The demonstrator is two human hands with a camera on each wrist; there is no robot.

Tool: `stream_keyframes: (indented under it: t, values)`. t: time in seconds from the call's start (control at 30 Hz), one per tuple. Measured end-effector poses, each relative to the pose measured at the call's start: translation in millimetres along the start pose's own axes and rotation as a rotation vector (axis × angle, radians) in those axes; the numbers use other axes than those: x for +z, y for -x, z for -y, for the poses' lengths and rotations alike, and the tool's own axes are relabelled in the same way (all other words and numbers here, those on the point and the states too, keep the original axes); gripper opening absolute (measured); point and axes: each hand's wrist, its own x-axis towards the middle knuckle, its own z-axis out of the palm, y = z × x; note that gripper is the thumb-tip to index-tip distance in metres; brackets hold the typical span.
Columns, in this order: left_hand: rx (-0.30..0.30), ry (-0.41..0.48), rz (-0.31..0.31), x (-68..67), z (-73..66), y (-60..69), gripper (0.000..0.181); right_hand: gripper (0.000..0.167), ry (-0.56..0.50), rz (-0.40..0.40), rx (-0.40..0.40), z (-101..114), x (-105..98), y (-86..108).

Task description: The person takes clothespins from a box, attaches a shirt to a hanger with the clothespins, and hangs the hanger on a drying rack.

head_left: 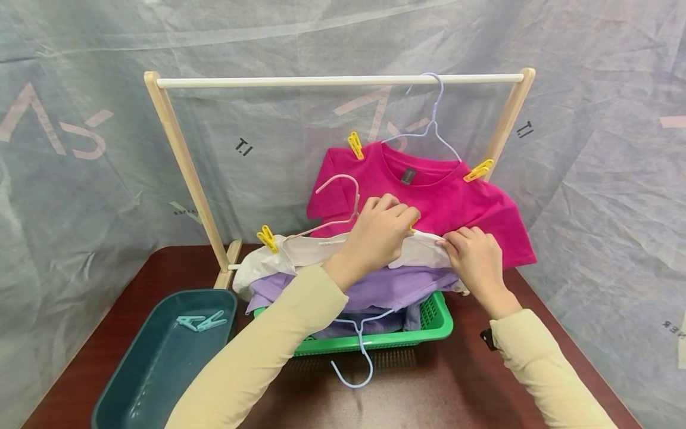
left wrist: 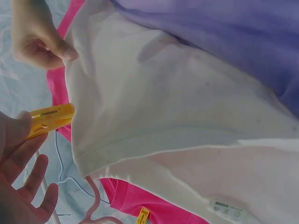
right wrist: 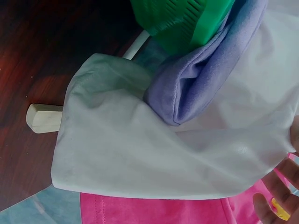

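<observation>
A white shirt (head_left: 420,255) lies over a purple garment (head_left: 370,289), and a pink hanger (head_left: 356,199) comes out of its neck. One yellow clothespin (head_left: 267,239) clips the shirt's left shoulder. My left hand (head_left: 382,229) pinches a second yellow clothespin (left wrist: 52,120) between thumb and fingers; its tip meets the shirt's other shoulder edge. Farther along that edge, my right hand (head_left: 477,257) pinches the white cloth between thumb and fingers. The left wrist view shows both hands; in the right wrist view only some of my right fingers (right wrist: 282,186) show.
Behind, a magenta T-shirt (head_left: 423,202) hangs by a blue hanger (head_left: 435,113) from the rack's white rod (head_left: 295,81), with two yellow clothespins on it. A green basket (head_left: 443,325) stands beneath the purple garment. Teal clothespins (head_left: 211,322) lie in a dark tray (head_left: 107,381) at left.
</observation>
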Motion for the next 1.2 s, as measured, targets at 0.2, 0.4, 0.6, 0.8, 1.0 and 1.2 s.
stream_keyframes:
  t: [0.2, 0.4, 0.6, 0.8, 1.0, 1.2]
  values:
    - [0.019, -0.014, -0.001, 3.0, -0.9, -1.4, 0.014, 0.011, -0.010, -0.027, -0.009, 0.7, 0.7, 0.2]
    - [0.034, -0.022, -0.008, 6.0, -0.5, -1.0, 0.014, 0.008, -0.038, -0.055, -0.011, 1.5, 0.6, 0.9]
    - [0.004, -0.024, -0.018, 7.5, -0.6, -2.4, 0.012, 0.009, -0.061, -0.064, -0.018, 1.1, 0.2, 2.5]
    - [-0.061, 0.014, 0.055, 10.7, 0.4, -1.6, 0.014, 0.006, -0.063, -0.055, -0.040, 0.7, 0.2, 3.4]
    - [-0.102, 0.056, 0.087, 14.8, 0.9, 2.8, 0.012, 0.007, -0.054, -0.043, -0.049, 0.8, -0.3, 3.3]
    - [-0.086, 0.022, 0.076, 13.9, -0.3, 6.2, 0.016, 0.010, -0.042, -0.027, -0.036, 0.3, -1.6, 3.0]
